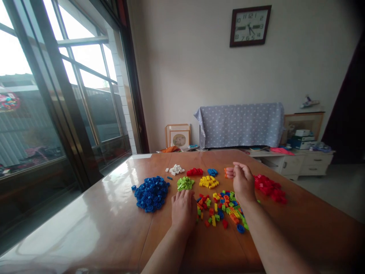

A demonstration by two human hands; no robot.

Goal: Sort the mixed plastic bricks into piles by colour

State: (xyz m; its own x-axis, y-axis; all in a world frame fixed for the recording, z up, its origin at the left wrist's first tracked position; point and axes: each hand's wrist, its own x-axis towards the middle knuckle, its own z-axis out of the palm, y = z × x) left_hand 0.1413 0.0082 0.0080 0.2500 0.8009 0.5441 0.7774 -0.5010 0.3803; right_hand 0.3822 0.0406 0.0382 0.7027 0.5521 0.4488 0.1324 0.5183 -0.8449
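Note:
My left hand (184, 210) lies palm down on the table, its fingers stretched forward close to the lime-green brick pile (185, 183). Its palm side is hidden. Beyond the mixed heap of toy bricks (228, 205), my right hand (243, 180) reaches forward with loosely bent fingers, somewhat apart. Orange bricks (225, 172) show just beside those fingertips, partly covered by them. I make out no brick inside the right hand. Yellow bricks (209, 182) lie between both hands, and a red pile (270, 187) sits right of my right hand.
A large blue brick pile (151, 194) covers the table's left part. White bricks (176, 169), red bricks (194, 172) and small blue bricks (212, 172) form a back row on the wooden table (119, 224). Behind stands a cabinet (296, 165) near a cloth-covered object (242, 125).

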